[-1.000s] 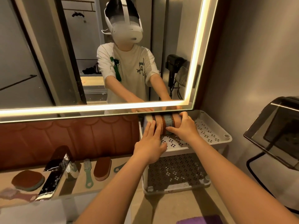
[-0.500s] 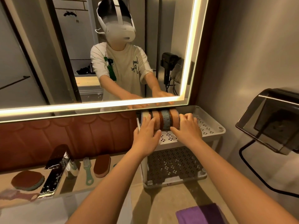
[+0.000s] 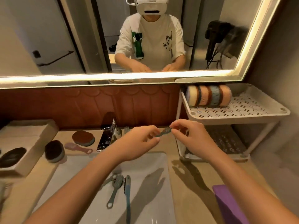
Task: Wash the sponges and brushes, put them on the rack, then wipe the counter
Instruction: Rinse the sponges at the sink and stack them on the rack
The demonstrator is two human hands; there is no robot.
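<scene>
Though above sink [image 3: 150, 160]; brush [image 3: 163, 132] between hands

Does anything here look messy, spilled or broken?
Nothing looks spilled or broken. Four sponges stand in a neat row on the rack; two brushes lie loose in the sink, presumably waiting to be washed.

- A wide mirror [image 3: 80, 38] spans the wall, its edge lit by a warm light strip [image 3: 113, 77].
- Beneath it runs a reddish-brown backsplash [image 3: 80, 104] embossed with scallop shapes.
- The counter [image 3: 182, 183] is beige stone, with a pale rectangular sink [image 3: 145, 199] sunk in.
- The right wall [image 3: 278, 70] is plain grey.
- A black hair dryer [image 3: 215, 38] hangs reflected in the mirror.
</scene>
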